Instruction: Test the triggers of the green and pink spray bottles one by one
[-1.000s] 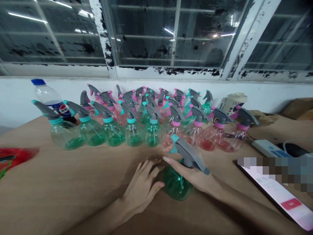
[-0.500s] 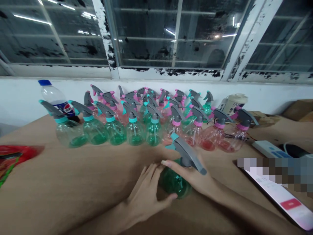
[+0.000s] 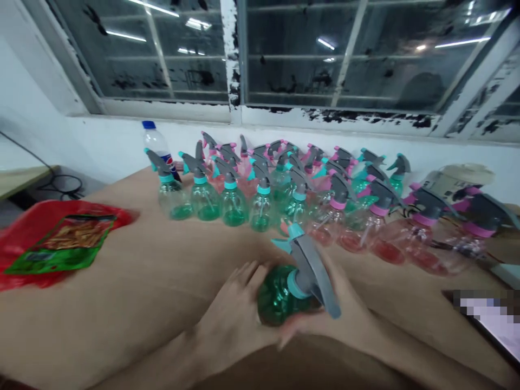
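A green spray bottle (image 3: 280,295) with a grey trigger head and teal collar sits tilted between both my hands, just above the brown table (image 3: 122,314). My left hand (image 3: 231,319) cups the bottle's left side, fingers curled round it. My right hand (image 3: 345,314) wraps the bottle's right side and underside below the trigger head, its fingers partly blurred. Behind them stand rows of several spray bottles: green ones (image 3: 227,206) with teal collars on the left, pink ones (image 3: 385,238) with pink collars on the right.
A red and green snack bag (image 3: 52,238) lies at the table's left. A blue-capped soda bottle (image 3: 156,141) stands behind the rows by the white wall. A cream lidded cup (image 3: 455,181) is at back right. A phone (image 3: 493,325) lies near the right edge.
The view has swung left and tipped. My hands have lifted and tilted the green bottle toward me, and my left hand has closed round its side.
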